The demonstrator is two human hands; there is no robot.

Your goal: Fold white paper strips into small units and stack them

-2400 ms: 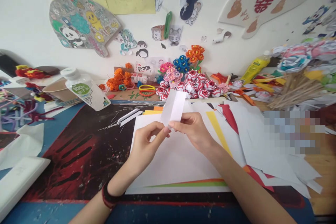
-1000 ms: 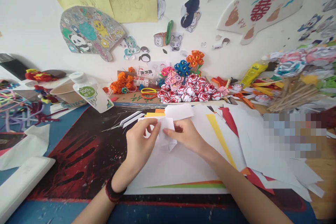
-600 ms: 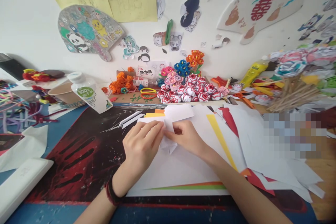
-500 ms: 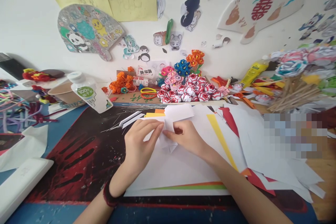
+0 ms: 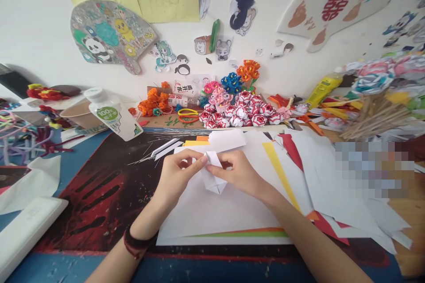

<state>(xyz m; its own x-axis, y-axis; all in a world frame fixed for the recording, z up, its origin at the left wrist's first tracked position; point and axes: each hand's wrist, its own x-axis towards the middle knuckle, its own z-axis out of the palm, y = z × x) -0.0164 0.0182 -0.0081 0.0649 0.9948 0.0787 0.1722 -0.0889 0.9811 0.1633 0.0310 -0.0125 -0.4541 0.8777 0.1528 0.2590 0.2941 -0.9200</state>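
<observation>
A small folded piece of white paper [image 5: 214, 181] is held between my two hands, with creases crossing at its lower end. My left hand [image 5: 179, 170] pinches its upper left edge between thumb and fingers. On the other side, my right hand [image 5: 239, 170] grips it with the thumb lying on its face and the fingers curled behind. Beneath both hands lies a large white sheet [image 5: 226, 216]. Just beyond them rests a white paper piece [image 5: 229, 140]. Narrow white folded strips [image 5: 168, 148] lie to the left.
Red-and-white paper flowers [image 5: 242, 112] stand at the back by the wall. A white bottle [image 5: 113, 115] is at back left, and a long white case [image 5: 33, 234] at front left. Loose paper sheets [image 5: 332, 177] spread to the right, near a yellow bottle [image 5: 323, 90].
The folded paper has turned so its face and creased lower end show more plainly. My left fingers have curled more, and the left wrist has shifted slightly left.
</observation>
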